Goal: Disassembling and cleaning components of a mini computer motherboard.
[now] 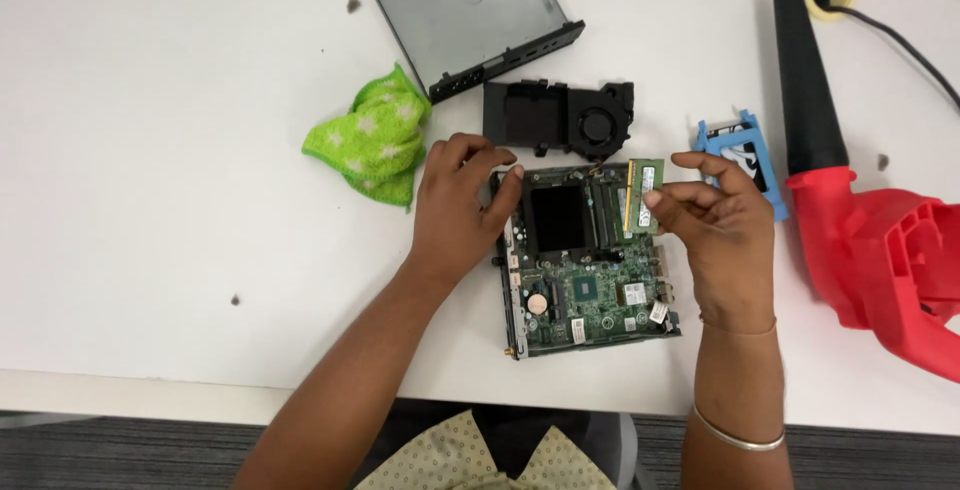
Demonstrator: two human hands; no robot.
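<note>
Green memory module (643, 196): long axis 12-to-6 o'clock, pinched on edge by right hand (715, 225); left hand (458, 212), fingers curled, braces open mini computer (590, 270) at 9 o'clock.

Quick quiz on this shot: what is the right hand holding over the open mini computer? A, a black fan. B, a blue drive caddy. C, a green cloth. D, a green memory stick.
D: the right hand pinches a green memory stick over the board, while the cloth, fan and caddy lie untouched on the table.
</note>
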